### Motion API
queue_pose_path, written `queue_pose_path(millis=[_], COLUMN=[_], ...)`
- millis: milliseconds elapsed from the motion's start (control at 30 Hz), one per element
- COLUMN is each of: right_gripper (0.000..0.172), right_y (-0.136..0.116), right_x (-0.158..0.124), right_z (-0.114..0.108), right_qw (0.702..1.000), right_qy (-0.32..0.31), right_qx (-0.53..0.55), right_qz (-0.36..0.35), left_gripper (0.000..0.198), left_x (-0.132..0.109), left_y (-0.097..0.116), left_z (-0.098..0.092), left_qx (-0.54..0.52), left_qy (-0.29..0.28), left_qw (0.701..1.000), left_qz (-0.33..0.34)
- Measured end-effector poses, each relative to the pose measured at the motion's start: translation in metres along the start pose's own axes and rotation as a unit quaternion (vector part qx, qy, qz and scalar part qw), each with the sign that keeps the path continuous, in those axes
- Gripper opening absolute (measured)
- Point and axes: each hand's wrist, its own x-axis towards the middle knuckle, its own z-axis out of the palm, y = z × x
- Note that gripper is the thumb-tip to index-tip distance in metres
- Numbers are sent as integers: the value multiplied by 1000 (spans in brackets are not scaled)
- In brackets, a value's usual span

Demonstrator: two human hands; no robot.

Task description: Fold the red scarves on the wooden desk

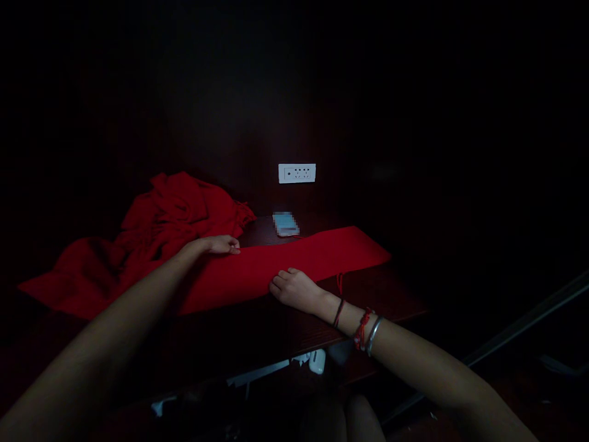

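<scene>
In a darkened room, a person works with two bare hands on a red strip [294, 258] laid lengthwise across a dark desk [368, 291]. The left hand [224, 244] pinches the strip's far edge, thumb and forefinger drawn together. The right hand [294, 288], farther along and closer to the desk's front edge, is closed on the strip's near edge, fingers curled over the fabric. The strip lies flat between the two and on toward the desk's right side, ending in a slanted edge. At the desk's left side rises a crumpled red heap [179, 209] (whether it joins the strip cannot be told). Behind the strip, toward the desk's back edge, lies a pale blue item [285, 224], blurred beyond naming. A white socket panel [297, 173] is set in the wall above. A red cord [339, 282] shows at the strip's near edge, just beside the right wrist, which wears a dark band [339, 312], a red braid [362, 328] and a silver bangle [374, 334]. Below the desk's front edge sits a rounded white object [317, 361].
</scene>
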Motion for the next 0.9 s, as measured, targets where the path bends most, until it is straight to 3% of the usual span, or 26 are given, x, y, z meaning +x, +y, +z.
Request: queue_pose_path(millis=[367,433,533,700,900], right_gripper=[16,16,19,31,38], right_y=[-18,-15,-4,31,70], right_x=[25,23,16,-6,-44], right_z=[-5,-11,-24,-45,-47], right_qw=[1000,999,986,913,846], right_qy=[-4,-1,15,106,186], right_qx=[21,30,73,216,282], right_qz=[6,39,147,330,412], left_gripper=[28,29,32,40,37], left_x=[-20,-23,-29,-22,34], left_y=[-2,2,13,50,127], left_z=[-9,-14,-26,-50,-64], left_qx=[-28,-65,-141,-256,-327], left_qy=[44,76,137,184,185], left_qw=[999,995,980,946,919], left_qz=[-6,9,41,82,120])
